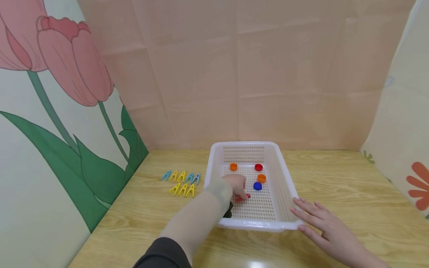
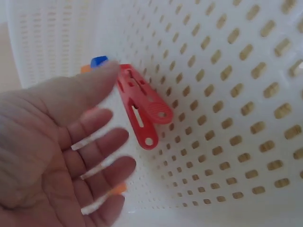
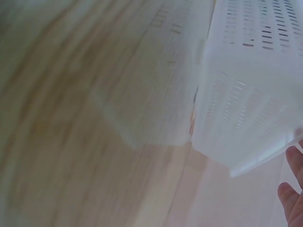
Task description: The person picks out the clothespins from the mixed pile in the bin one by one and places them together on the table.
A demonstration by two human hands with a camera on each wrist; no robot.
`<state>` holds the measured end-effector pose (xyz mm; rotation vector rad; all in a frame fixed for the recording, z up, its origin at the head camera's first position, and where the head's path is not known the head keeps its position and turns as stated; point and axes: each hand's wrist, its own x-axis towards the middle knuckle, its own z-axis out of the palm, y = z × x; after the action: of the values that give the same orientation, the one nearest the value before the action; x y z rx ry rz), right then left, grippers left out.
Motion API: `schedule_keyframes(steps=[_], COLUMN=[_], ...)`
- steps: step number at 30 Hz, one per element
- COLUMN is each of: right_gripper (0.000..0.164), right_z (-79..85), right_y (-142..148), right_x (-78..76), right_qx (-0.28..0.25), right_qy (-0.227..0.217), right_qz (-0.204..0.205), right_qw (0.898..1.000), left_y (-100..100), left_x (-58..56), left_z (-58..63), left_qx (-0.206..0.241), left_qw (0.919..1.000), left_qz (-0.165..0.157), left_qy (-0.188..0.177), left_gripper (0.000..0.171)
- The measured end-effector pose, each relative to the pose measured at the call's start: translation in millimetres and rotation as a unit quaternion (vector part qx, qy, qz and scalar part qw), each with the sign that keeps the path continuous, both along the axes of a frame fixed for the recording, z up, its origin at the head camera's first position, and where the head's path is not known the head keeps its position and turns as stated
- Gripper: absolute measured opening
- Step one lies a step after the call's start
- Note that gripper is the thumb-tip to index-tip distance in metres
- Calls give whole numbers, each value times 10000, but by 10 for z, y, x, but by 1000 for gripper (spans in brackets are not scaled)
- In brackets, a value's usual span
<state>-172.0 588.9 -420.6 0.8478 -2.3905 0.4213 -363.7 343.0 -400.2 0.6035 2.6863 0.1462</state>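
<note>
A white perforated plastic basket [image 1: 258, 225] stands on the table. My left hand [image 1: 235, 185] reaches down into it, fingers loosely bent and apart. In the left wrist view a red clothespin [image 2: 142, 101] lies on the basket floor beside this hand [image 2: 61, 127]. The thumb tip overlaps the clothespin's end; whether they touch I cannot tell. My right hand [image 1: 330, 227] rests its spread fingertips on the basket's front right corner, and a few of its fingers [image 3: 294, 163] show beside the rim in the right wrist view.
Inside the basket lie two orange caps [image 1: 233, 167] [image 1: 261, 178], a red cap [image 1: 259, 167] and a blue cap [image 1: 257, 186]. Left of the basket, several yellow clothespins [image 1: 183, 189] and blue clothespins [image 1: 190, 178] lie in two rows on the wooden table [image 1: 134, 219].
</note>
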Motion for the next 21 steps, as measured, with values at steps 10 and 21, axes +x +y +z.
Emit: schedule_keyframes(steps=[10,21], right_gripper=[49,49], right_z=[2,-16], right_y=[3,-6], right_x=[5,9], right_qx=[-23,-85], right_qy=[-28,-84], right_qz=[-2,13], right_qw=[10000,9999], left_y=[-105,-116], left_x=[193,226], left_z=[193,213], left_qx=[-420,-327], left_qw=[9981,9966], left_qz=[389,649], left_qy=[-248,-385], left_gripper=[31,25])
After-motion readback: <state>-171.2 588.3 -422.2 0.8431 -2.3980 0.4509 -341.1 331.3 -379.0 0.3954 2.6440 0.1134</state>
